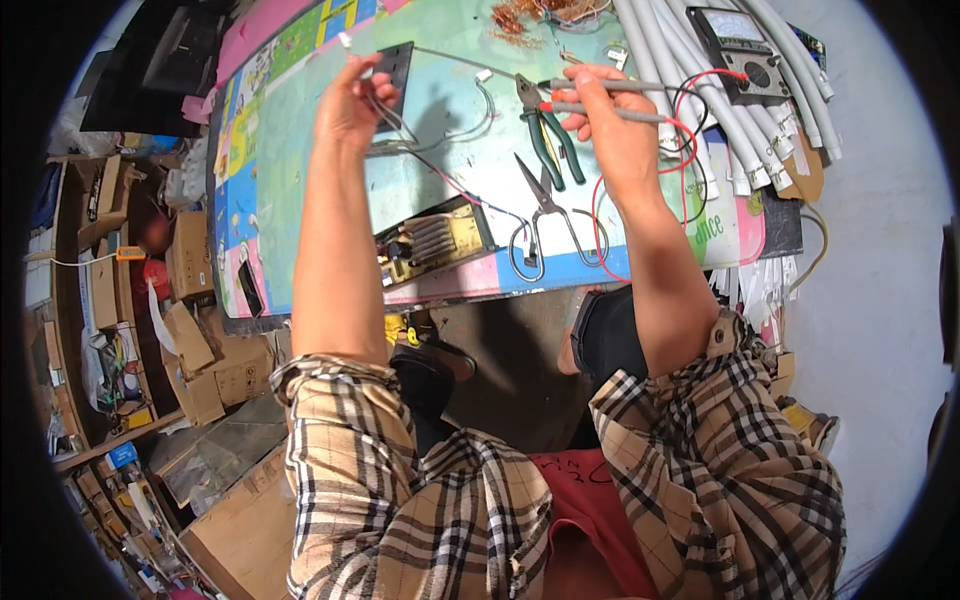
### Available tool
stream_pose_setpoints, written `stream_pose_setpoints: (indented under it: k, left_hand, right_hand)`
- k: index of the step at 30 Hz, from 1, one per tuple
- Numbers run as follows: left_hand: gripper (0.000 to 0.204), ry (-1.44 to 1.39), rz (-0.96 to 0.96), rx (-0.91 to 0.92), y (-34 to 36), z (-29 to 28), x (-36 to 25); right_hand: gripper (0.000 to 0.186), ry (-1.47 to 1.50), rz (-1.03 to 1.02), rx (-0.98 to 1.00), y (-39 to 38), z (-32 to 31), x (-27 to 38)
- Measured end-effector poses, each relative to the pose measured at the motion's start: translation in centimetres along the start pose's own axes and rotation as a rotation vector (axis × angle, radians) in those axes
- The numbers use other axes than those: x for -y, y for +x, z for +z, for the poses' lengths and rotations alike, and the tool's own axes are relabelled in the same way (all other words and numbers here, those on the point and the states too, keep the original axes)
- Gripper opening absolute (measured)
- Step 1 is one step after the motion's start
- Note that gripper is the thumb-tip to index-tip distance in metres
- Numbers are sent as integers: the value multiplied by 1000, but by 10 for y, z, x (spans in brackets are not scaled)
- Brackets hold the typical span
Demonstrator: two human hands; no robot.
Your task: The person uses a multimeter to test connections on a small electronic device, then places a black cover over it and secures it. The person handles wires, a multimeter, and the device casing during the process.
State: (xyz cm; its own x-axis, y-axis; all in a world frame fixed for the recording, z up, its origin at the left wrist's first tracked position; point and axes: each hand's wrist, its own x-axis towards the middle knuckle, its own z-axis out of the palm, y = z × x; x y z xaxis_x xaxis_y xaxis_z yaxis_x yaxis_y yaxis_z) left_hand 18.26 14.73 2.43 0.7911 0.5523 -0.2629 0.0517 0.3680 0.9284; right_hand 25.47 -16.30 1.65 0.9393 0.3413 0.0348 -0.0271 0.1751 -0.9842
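Observation:
My left hand (355,105) pinches a thin wire with a small white connector (346,42), in front of a dark flat plate (402,62). My right hand (610,115) grips two multimeter probes (650,114), tips pointing left, red and black leads running to an analog multimeter (764,80) at top right. Beneath their tips lie green-handled pliers (550,145), with black-handled scissors (546,205) just nearer me. A circuit board in a tray (430,245) lies beside my left forearm. Loose wires (455,185) cross the mat (280,180) between my hands.
A bundle of white tubes (655,45) lies along the right of the bench, with a copper wire tangle (520,22) at the back. Shelves of cardboard boxes (190,250) line the left side. A pale wall (880,260) is at the right.

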Motion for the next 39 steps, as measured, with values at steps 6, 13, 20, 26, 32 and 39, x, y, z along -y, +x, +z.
stream_pose_setpoints:
  k: [6, 13, 20, 26, 32, 39]
  left_hand:
    - [46, 10, 133, -6, -104, -11, 4]
    - [39, 126, 125, -91, -191, -20, 62]
    - [17, 124, 52, -17, -197, -2, 91]
    - [19, 67, -2, 56, -197, 6, 89]
    - [20, 46, 22, 78, -202, 1, 86]
    - [18, 46, -14, 81, -201, -3, 86]
  right_hand:
    - [28, -26, -24, 33, 2, -9, -7]
    - [28, -122, 6, 88, -6, 8, -13]
    - [31, -21, 88, 310, -15, 16, -20]
    - [41, 139, 190, 602, -30, 22, -7]
    - [40, 175, 194, 731, -44, 28, 3]
    - [32, 194, 102, 762, -53, 33, 4]
